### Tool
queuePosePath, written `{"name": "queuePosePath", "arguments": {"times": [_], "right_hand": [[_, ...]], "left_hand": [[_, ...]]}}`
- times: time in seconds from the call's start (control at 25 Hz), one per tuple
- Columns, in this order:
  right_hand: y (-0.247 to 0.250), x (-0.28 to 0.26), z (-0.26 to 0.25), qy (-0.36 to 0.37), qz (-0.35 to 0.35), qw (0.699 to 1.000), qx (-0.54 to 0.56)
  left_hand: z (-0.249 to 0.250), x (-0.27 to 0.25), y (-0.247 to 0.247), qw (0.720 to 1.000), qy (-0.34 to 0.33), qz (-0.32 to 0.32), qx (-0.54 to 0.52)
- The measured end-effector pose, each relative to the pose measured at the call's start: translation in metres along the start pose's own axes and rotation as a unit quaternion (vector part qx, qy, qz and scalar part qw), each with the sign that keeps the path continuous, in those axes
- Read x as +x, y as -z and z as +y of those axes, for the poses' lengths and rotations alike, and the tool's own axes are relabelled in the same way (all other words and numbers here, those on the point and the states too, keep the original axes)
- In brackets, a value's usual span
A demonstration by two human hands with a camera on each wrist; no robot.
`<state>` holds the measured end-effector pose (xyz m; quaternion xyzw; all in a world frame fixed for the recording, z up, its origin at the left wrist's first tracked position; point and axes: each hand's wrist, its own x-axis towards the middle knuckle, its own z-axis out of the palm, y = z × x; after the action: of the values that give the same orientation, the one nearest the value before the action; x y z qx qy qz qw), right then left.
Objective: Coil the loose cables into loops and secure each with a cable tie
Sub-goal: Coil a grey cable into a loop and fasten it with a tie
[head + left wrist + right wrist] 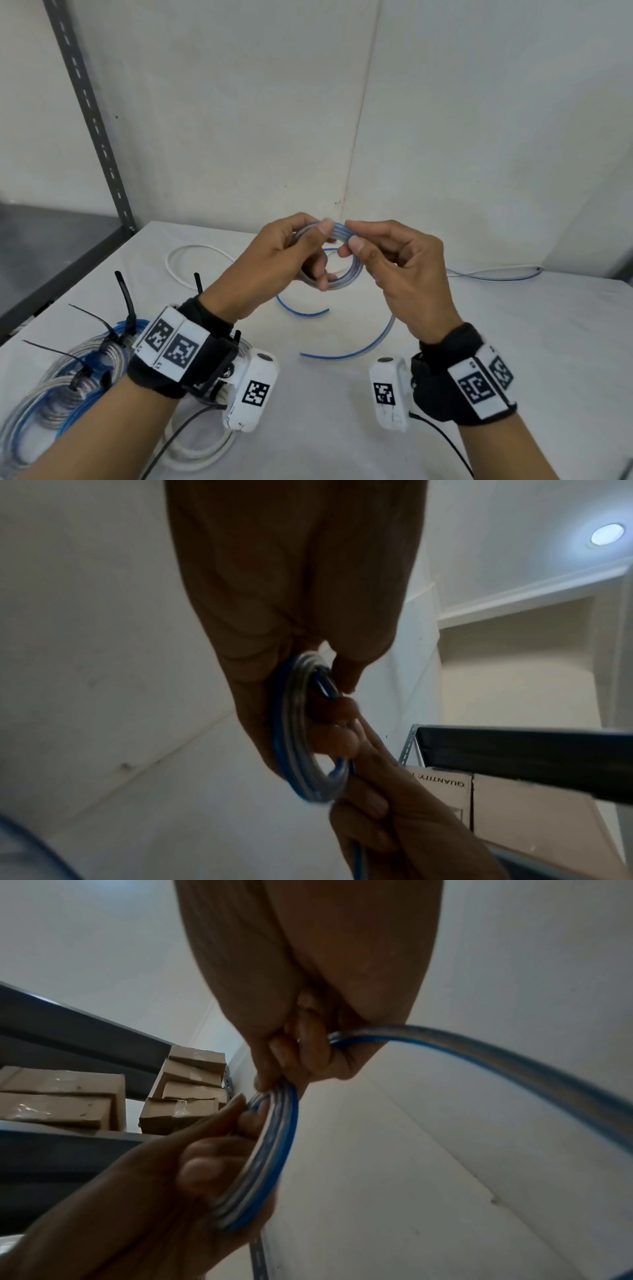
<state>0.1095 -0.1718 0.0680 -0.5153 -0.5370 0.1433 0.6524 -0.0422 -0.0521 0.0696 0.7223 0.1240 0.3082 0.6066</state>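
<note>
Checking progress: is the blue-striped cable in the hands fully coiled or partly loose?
Partly loose. The left hand holds a small coil; the cable's tail lies on the table.

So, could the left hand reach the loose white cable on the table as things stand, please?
Probably not yet: the left hand grips the blue-striped coil, with the right hand pinching it too. The white cable lies unobstructed beyond the left wrist, so only the occupied grip hinders.

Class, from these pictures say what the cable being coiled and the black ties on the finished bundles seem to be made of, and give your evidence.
Cable being coiled: seemingly clear, glossy flexible plastic with a blue stripe; light glints off it and it bends into tight loops in the left hand and right hand.
Black ties: probably stiff matte plastic, perhaps nylon; their thin tails stand straight up from the finished bundles.
</note>
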Motion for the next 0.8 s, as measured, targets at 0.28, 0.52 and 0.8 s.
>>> {"name": "queuePosePath", "arguments": {"times": [0.28,0.52,0.8], "right_hand": [[0.014,-0.001,-0.003,-0.014,-0.178,0.98,-0.086],[0.003,0.002,0.004,-0.03,0.017,0.999,-0.018],[-0.031,-0.008,0.001,-0.104,0.094,0.981,0.133]], "left_hand": [[0.002,-0.009,0.006,0.982,0.071,-0.163,0.068],[-0.001,0.002,0.003,0.999,-0.037,0.006,0.039],[-0.002,0.005,-0.002,0.99,-0.074,0.105,-0.06]]}}
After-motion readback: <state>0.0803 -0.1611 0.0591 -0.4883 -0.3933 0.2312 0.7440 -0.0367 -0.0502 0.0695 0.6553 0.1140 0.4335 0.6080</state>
